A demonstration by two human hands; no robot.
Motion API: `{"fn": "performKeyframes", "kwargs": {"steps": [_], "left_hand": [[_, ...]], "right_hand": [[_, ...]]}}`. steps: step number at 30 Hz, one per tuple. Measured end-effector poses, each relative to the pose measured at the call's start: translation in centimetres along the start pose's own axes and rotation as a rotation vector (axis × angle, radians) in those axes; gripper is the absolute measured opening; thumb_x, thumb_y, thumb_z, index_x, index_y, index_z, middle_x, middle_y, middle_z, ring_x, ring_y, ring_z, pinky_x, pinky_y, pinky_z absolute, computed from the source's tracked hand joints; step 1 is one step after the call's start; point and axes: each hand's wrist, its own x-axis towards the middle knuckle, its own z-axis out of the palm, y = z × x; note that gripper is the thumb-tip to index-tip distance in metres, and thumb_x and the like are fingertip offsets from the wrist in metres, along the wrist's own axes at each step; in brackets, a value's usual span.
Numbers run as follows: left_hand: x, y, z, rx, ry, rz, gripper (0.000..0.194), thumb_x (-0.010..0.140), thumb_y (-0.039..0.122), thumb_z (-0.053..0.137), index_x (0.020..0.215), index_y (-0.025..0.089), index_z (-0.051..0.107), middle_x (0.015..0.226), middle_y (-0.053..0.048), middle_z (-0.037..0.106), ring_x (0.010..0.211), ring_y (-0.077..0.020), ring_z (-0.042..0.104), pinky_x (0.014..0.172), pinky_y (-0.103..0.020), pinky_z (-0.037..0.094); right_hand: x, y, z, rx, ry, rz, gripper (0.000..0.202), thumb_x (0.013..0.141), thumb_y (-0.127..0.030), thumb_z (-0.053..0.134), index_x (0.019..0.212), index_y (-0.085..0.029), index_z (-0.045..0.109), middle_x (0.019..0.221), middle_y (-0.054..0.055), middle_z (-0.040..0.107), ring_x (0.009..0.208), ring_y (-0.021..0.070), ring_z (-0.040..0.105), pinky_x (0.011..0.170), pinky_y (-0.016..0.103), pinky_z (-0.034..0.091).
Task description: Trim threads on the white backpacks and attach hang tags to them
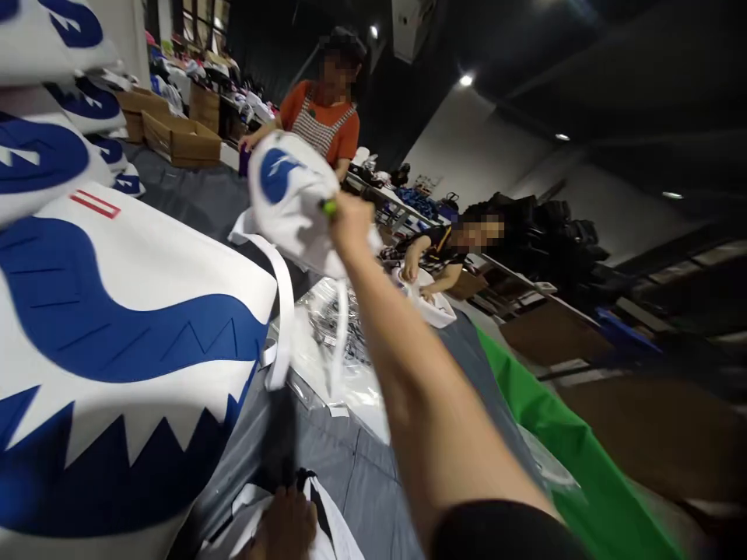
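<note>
My right hand (352,225), at the end of an outstretched arm, is closed on a white padded piece (303,210) with a blue patch and dangling white straps. A small green and black object (328,207) shows at its fingers. My left hand (285,529) is low in the picture, over white fabric (335,533) with black edging. A blurred dark strip (281,435) rises from it; motion blur hides how its fingers are set. Large white pieces with blue shapes (134,334) fill the left side, more of them stacked behind.
Clear plastic bags (344,327) lie on the grey table cover (355,459). Cardboard boxes (180,140) stand at the back left. A person in orange (327,117) stands across the table; another person (435,253) leans over a white container (437,311). Green fabric (560,428) hangs right.
</note>
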Motion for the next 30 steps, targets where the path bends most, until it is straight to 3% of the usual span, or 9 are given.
{"fn": "performKeyframes", "kwargs": {"steps": [3,5,9,11,16,19,23,27,30], "left_hand": [[-0.8,0.7,-1.0,0.022,-0.003,-0.017,0.050,0.093,0.029,0.037,0.136,0.025,0.061,0.125,-0.020,0.065,0.126,-0.0356,0.057,0.103,-0.061,0.044],[-1.8,0.7,-2.0,0.054,-0.031,0.011,0.055,0.089,0.034,0.048,0.141,0.018,0.056,0.132,-0.021,0.060,0.133,-0.0383,0.050,0.109,-0.062,0.038],[-5.0,0.4,-5.4,0.198,-0.023,0.135,0.107,0.067,0.047,0.081,0.155,0.011,0.033,0.143,-0.026,0.049,0.134,-0.0435,0.042,0.109,-0.057,0.033],[-7.2,1.0,-7.2,0.302,-0.009,0.157,0.109,0.069,0.047,0.082,0.156,0.009,0.029,0.139,-0.027,0.051,0.125,-0.0402,0.048,0.103,-0.051,0.036],[-12.4,3.8,-8.3,0.497,0.029,0.208,0.098,0.078,0.040,0.075,0.157,0.007,0.026,0.126,-0.027,0.055,0.111,-0.0379,0.051,0.092,-0.046,0.036],[-15.3,4.9,-7.0,0.562,0.100,0.273,0.098,0.075,0.042,0.077,0.152,0.003,0.032,0.120,-0.025,0.056,0.104,-0.0369,0.051,0.086,-0.044,0.036],[-20.4,6.2,-5.2,0.660,0.226,0.378,0.070,0.086,0.039,0.064,0.140,0.000,0.044,0.107,-0.020,0.057,0.094,-0.0333,0.052,0.080,-0.043,0.036],[-26.3,8.2,-3.0,0.734,0.299,0.472,0.050,0.094,0.032,0.052,0.135,0.004,0.047,0.101,-0.017,0.058,0.092,-0.0311,0.052,0.079,-0.041,0.035],[-30.0,9.2,-0.7,0.730,0.308,0.545,0.046,0.090,0.027,0.060,0.131,0.008,0.049,0.104,-0.014,0.059,0.096,-0.0300,0.053,0.079,-0.038,0.035]], "right_hand": [[-4.7,-5.3,6.1,0.034,-0.387,0.179,0.030,0.097,-0.018,0.050,0.126,-0.020,0.059,0.107,0.007,0.073,0.101,0.0233,0.068,0.084,0.034,0.048],[-10.6,-6.4,5.9,0.086,-0.431,0.194,0.033,0.097,-0.032,0.053,0.128,-0.024,0.058,0.108,0.007,0.074,0.100,0.0262,0.069,0.082,0.034,0.050],[-27.0,-4.1,-2.3,0.229,-0.486,0.550,0.045,0.098,-0.056,0.044,0.114,-0.021,0.066,0.084,0.008,0.075,0.086,0.0273,0.072,0.074,0.034,0.051],[-36.3,-3.1,-7.0,0.370,-0.452,0.693,0.045,0.097,-0.056,0.046,0.111,-0.019,0.068,0.073,0.006,0.073,0.074,0.0244,0.071,0.069,0.033,0.052],[-55.1,-7.9,-12.3,0.693,-0.164,0.581,0.048,0.094,-0.047,0.057,0.134,-0.020,0.059,0.110,0.012,0.074,0.096,0.0242,0.073,0.086,0.038,0.057],[-60.8,-13.5,-12.5,0.736,-0.079,0.513,0.046,0.097,-0.036,0.056,0.141,-0.023,0.053,0.118,0.012,0.071,0.106,0.0241,0.070,0.091,0.039,0.057],[-64.7,-19.5,-13.5,0.656,-0.028,0.389,0.041,0.098,-0.034,0.054,0.136,-0.020,0.056,0.108,0.012,0.072,0.098,0.0254,0.069,0.086,0.041,0.054],[-68.4,-24.6,-16.5,0.585,0.161,0.368,0.033,0.096,-0.032,0.055,0.126,-0.019,0.058,0.077,0.005,0.064,0.071,0.0217,0.061,0.072,0.040,0.050],[-72.1,-29.2,-18.9,0.582,0.279,0.295,0.037,0.095,-0.031,0.054,0.131,-0.020,0.055,0.082,0.007,0.063,0.076,0.0233,0.061,0.071,0.041,0.051]]}}
